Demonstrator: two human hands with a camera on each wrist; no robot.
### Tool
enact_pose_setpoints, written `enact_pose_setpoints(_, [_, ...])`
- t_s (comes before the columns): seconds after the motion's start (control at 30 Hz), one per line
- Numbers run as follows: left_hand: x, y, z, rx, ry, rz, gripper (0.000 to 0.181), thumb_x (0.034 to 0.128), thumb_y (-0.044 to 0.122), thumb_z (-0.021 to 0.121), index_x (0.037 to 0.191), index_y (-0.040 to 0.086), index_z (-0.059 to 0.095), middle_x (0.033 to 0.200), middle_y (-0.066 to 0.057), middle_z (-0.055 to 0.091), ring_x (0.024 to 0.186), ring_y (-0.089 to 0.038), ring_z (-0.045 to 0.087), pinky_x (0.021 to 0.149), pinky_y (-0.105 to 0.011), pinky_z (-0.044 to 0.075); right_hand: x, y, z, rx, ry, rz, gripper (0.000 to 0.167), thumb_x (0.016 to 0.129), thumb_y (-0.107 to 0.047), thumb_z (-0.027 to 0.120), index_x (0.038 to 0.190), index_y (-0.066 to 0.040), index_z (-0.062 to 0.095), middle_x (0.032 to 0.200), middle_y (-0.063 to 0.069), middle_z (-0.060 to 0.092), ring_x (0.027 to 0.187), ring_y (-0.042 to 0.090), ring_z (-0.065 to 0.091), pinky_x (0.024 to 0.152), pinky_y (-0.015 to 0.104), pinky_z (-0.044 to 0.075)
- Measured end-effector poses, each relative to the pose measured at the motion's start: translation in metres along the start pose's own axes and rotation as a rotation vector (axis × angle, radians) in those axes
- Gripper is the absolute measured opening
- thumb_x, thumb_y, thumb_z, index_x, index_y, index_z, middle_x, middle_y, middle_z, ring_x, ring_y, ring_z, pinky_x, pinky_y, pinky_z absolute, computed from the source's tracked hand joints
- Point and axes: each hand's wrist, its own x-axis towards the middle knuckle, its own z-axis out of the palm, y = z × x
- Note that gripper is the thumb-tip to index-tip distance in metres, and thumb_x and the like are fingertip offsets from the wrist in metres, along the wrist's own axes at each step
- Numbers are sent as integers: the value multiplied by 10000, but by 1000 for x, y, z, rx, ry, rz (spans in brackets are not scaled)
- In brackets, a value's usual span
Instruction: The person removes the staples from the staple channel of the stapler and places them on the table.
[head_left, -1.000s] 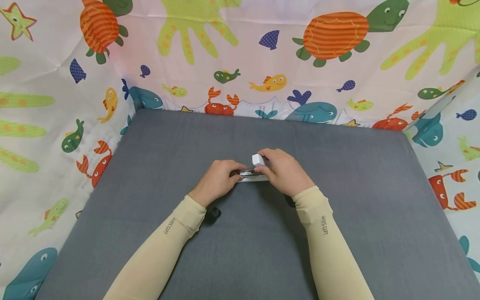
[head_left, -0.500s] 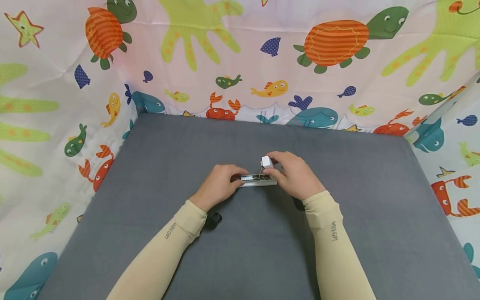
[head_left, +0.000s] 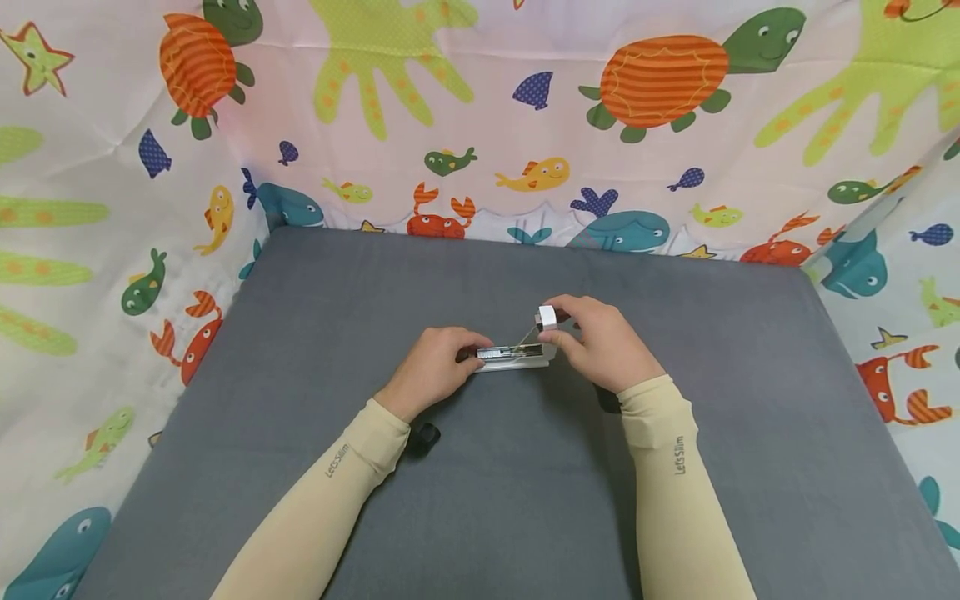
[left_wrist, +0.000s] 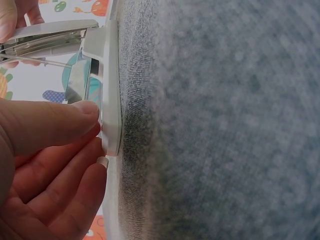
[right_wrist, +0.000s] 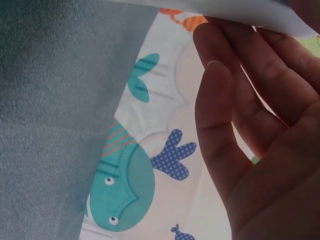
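A white stapler (head_left: 513,364) rests on the grey surface with its top cover (head_left: 548,317) swung up from the base. My left hand (head_left: 426,372) pinches the base's left end between thumb and fingers. Raised at the other end, my right hand (head_left: 606,343) holds the cover by its tip. A thin rod with a spring (left_wrist: 55,62) slants between cover and metal staple channel (left_wrist: 79,80) in the left wrist view. The white base (left_wrist: 112,90) stands out there too. Only a pale strip of the cover (right_wrist: 235,11) shows above my right fingers in the right wrist view.
Grey cloth (head_left: 480,500) covers the work surface. A white curtain printed with sea animals (head_left: 480,108) encloses its back and both sides. Black wrist-camera pieces (head_left: 426,437) sit under my wrists.
My right hand has moved right, swinging the stapler's cover farther back from the base. More of the channel and the slanting rod now shows. The left hand keeps its grip on the base.
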Motion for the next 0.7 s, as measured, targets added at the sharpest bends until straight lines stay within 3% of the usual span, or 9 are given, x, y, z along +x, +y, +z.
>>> enact_pose_setpoints(0.7, [0, -1, -2, -15, 8, 3, 223, 963, 93, 781, 1173, 158, 821, 1052, -9, 773, 831, -116, 627, 754, -305, 544, -4, 15, -15, 30, -23, 54, 299, 1012, -264, 752, 1290, -174, 690, 1139, 34, 722, 1147, 312, 650, 986, 543, 554])
